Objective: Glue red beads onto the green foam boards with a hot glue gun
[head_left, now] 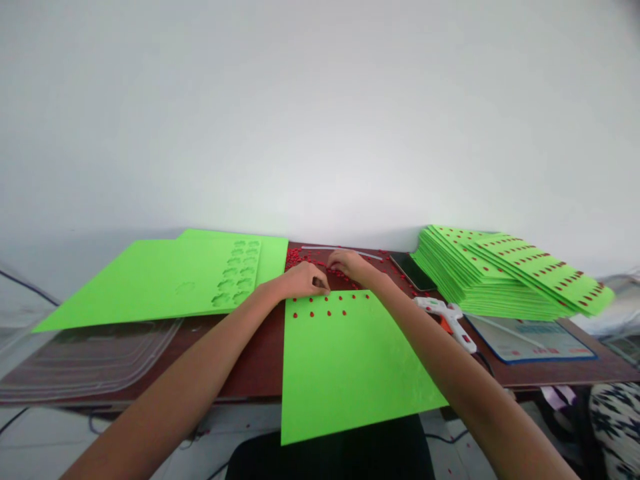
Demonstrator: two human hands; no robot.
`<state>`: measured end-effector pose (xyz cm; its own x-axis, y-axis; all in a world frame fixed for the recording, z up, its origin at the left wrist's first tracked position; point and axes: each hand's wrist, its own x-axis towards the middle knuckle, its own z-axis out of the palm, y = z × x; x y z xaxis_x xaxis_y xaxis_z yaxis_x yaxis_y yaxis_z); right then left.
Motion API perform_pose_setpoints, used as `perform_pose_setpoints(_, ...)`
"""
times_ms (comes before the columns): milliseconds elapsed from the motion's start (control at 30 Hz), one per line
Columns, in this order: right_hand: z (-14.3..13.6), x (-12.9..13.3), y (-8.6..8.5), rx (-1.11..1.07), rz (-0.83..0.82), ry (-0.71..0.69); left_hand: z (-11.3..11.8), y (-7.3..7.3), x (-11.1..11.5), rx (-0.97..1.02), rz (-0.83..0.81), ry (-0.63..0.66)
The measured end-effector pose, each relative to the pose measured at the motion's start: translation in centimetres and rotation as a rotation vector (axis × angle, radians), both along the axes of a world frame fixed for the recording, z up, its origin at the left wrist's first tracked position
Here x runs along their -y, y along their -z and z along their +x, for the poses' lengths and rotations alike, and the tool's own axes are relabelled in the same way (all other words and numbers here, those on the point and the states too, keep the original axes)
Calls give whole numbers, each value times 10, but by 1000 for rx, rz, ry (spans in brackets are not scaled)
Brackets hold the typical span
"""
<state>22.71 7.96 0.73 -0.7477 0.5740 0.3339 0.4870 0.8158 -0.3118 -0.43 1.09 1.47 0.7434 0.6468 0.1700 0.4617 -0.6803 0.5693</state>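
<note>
A bright green foam sheet (pixel 345 373) lies in front of me, its near end sticking out past the table edge over my lap. Two rows of small red pieces (pixel 311 314) dot its far part. At its far left edge, my left hand (pixel 303 280) is closed, thumb and finger pinched on the sheet's border. Just beyond the sheet, my right hand (pixel 349 264) reaches into scattered red pieces (pixel 299 255) with its fingers pinched together. Whether a piece is between those fingertips is too small to tell.
Larger green sheets (pixel 150 273) with cutouts lie left over a clear plastic lid (pixel 110 360). To the right are a white glue gun (pixel 447 320), a dark phone (pixel 413 271), a stack of red-dotted green sheets (pixel 465 287) and a blue-edged board (pixel 533 340). A wall stands behind.
</note>
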Motion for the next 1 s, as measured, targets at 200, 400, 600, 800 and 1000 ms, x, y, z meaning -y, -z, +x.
perform_pose_setpoints(200, 60, 48, -20, -54, 35, 170, 0, 2, -1, 14, -51, -18)
perform_pose_setpoints(400, 89, 105, -32, -440, 125, 332, 1, 0, 0, 7, -67, -27)
perform_pose_setpoints(600, 96, 120, -16, -312, 93, 348, 2, -2, 2, -2, -70, -36)
perform_pose_setpoints(800, 103, 112, 0, -194, 49, 292, 3, -4, 4, -7, -78, -42)
perform_pose_setpoints(1000, 100, 116, 1, -162, 57, 258, 2, -1, 2, -20, -61, -37)
